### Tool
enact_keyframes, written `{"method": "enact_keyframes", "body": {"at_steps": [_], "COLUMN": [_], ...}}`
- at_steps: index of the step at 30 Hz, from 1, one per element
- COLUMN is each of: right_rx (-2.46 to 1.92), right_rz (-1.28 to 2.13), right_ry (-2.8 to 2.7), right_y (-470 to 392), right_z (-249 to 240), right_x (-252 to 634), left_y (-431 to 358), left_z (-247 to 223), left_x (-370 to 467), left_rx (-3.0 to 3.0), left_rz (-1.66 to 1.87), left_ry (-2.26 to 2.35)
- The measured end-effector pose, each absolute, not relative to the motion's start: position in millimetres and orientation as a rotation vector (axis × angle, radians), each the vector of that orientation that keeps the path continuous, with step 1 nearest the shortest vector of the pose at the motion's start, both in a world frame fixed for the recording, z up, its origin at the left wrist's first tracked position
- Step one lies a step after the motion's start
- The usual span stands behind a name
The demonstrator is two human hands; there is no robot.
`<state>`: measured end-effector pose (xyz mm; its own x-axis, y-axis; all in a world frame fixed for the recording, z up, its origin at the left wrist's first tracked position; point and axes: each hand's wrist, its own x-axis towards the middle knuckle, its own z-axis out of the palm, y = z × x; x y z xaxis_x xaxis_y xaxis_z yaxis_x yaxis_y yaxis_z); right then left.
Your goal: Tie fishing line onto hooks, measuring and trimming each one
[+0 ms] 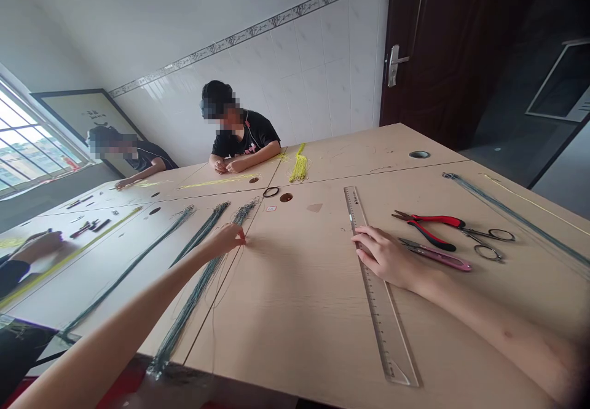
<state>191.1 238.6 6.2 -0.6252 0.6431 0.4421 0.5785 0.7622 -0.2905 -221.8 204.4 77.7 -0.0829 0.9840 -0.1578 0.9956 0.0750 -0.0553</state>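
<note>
My left hand is over the nearest bundle of grey-green cords, its fingertips pinched together near the bundle's top end; what they hold is too small to make out. A few loose thin strands hang below these fingers. My right hand rests on a clear ruler, fingers slightly bent and lying across its upper part. The ruler lies lengthwise on the wooden table. Just right of that hand are pink-handled snips, red-handled pliers and metal scissors.
More grey-green cord bundles lie to the left, another at the right. A yellow bundle and a black ring are farther back. Two people sit across the table; another person's hand is at far left. Round holes pierce the tabletop.
</note>
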Motion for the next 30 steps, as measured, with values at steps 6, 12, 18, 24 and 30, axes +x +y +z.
{"method": "enact_keyframes", "body": {"at_steps": [6, 12, 18, 24, 30], "right_rx": [-0.903, -0.917, -0.924, -0.913, -0.913], "right_rz": [0.167, 0.181, 0.186, 0.196, 0.195], "right_ry": [-2.431, -2.426, -2.436, -2.441, -2.439], "right_y": [239, 237, 238, 238, 239], "right_z": [7, 9, 8, 8, 6], "right_x": [191, 191, 192, 193, 193], "left_y": [206, 211, 217, 226, 223], "left_z": [96, 129, 160, 185, 166], "left_x": [-214, -187, -147, -123, -114], "left_rx": [2.039, 2.078, 2.151, 2.189, 2.182], "left_rz": [-0.113, 0.153, 0.358, 0.464, 0.302], "left_ry": [2.256, 2.157, 2.057, 2.050, 1.912]}}
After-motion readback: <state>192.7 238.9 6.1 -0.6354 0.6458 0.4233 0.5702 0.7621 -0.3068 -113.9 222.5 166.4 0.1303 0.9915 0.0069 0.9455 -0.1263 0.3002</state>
